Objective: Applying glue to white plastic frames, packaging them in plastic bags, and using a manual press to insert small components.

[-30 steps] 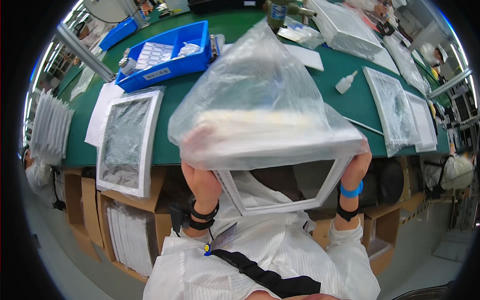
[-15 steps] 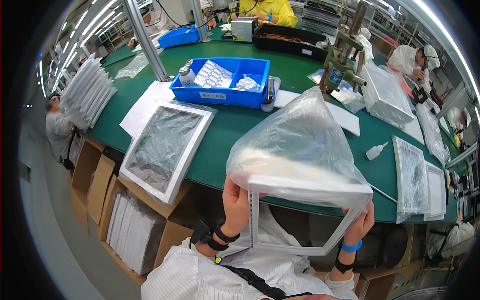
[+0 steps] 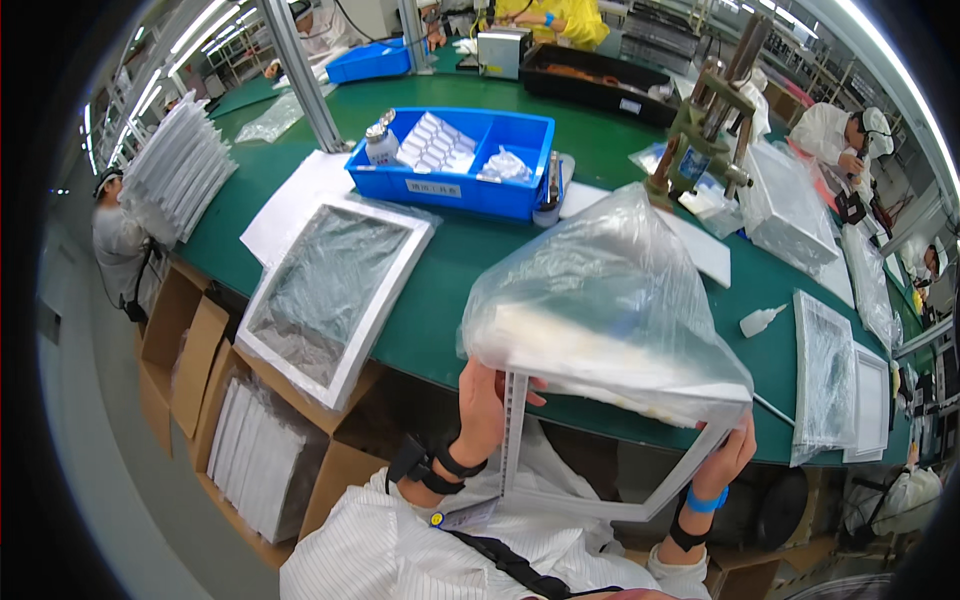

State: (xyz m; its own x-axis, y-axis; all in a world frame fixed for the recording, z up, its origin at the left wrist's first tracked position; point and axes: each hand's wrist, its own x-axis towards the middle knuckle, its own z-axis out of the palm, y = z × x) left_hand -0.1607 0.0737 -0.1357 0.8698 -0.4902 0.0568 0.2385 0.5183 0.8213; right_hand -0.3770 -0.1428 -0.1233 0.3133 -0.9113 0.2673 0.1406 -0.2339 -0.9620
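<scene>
In front of my body I hold a white rectangular frame (image 3: 590,508) tilted toward me. A clear plastic bag (image 3: 600,270) covers its far side, puffed up over the table, while the near side stays outside the bag. My left hand (image 3: 483,408) is closed around the frame's left side at the bag's mouth, with its fingertips showing inside the opening. My right hand (image 3: 728,462) grips the right side near the bag's edge; some of its fingers are hidden behind the frame.
A bagged frame (image 3: 372,300) overhangs the green table (image 3: 440,300) at left, near a blue divided bin (image 3: 450,190). At right are a small bottle (image 3: 762,320), another bagged frame (image 3: 825,375) and a hand press (image 3: 697,150). Below left, a cardboard box (image 3: 325,480) holds white panels.
The bag's mouth has come over the frame's far bar, which showed more plainly before. My left fingers now reach into the frame's opening. My right hand keeps its grip.
</scene>
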